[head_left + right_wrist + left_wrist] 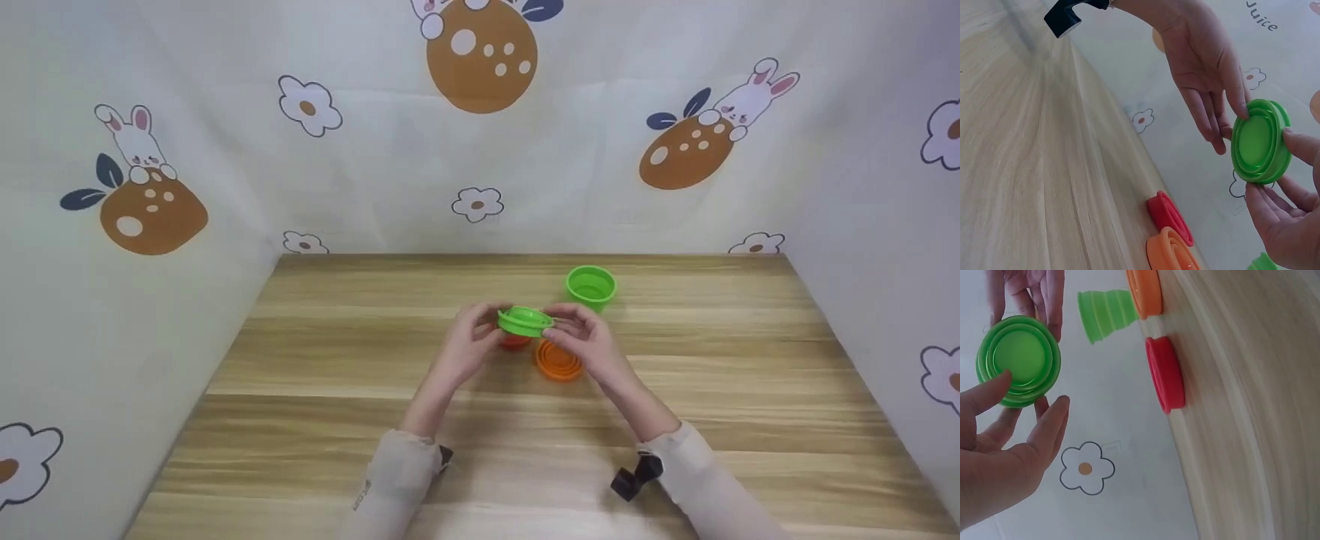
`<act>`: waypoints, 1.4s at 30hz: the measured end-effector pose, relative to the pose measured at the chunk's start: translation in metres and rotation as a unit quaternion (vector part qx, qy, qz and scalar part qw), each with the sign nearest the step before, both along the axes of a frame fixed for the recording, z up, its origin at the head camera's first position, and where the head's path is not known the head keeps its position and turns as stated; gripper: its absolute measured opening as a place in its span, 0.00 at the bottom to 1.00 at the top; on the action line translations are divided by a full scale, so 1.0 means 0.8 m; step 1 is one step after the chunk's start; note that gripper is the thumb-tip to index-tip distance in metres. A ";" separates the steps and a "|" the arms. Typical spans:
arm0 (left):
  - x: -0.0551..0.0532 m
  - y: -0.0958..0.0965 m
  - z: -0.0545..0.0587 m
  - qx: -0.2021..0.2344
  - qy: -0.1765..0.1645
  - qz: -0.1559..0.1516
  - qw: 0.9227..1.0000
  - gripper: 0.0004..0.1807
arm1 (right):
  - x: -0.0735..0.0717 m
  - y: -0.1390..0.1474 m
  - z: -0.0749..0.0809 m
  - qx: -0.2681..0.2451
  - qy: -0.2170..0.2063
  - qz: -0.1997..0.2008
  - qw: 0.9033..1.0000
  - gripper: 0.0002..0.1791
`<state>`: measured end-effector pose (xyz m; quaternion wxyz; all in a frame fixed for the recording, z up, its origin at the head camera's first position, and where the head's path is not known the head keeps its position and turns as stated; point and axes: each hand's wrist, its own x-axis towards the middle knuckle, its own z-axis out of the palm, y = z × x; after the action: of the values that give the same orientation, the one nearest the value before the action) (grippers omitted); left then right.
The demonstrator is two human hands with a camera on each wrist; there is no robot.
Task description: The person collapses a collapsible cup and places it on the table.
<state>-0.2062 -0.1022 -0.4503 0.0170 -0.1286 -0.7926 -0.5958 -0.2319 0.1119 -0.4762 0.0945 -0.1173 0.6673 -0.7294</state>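
Both hands hold a collapsed green folding cup [526,321] up over the table, one at each side. My left hand [472,339] pinches its left edge between thumb and fingers. On the opposite edge my right hand [591,343] grips with thumb and fingertips. Nested rings and a flat round base show on the cup [1021,357] in the left wrist view. Beneath the hands lie a collapsed red cup [516,342], partly hidden, and a collapsed orange cup [559,361].
A second green cup [591,285], extended to full height, stands behind the right hand. The wooden table [337,442] meets printed cloth walls [375,165] at the back and sides. A black wrist device [636,476] sits at the right sleeve.
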 end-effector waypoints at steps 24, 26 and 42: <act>-0.005 -0.072 -0.019 -0.101 -0.010 0.068 0.992 0.32 | -0.012 -0.082 -0.024 0.011 0.075 0.057 0.995 0.25; -0.006 -0.078 -0.023 -0.117 -0.017 0.068 0.991 0.32 | -0.014 -0.087 -0.029 0.017 0.082 0.062 0.995 0.24; -0.021 -0.118 -0.056 -0.169 -0.115 0.017 0.979 0.33 | -0.016 -0.112 -0.067 0.083 0.031 0.111 0.990 0.27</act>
<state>-0.2230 -0.1962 -0.4950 -0.0861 -0.0467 -0.8807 -0.4634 -0.2448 0.0226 -0.5295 0.1639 -0.2046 0.7113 -0.6521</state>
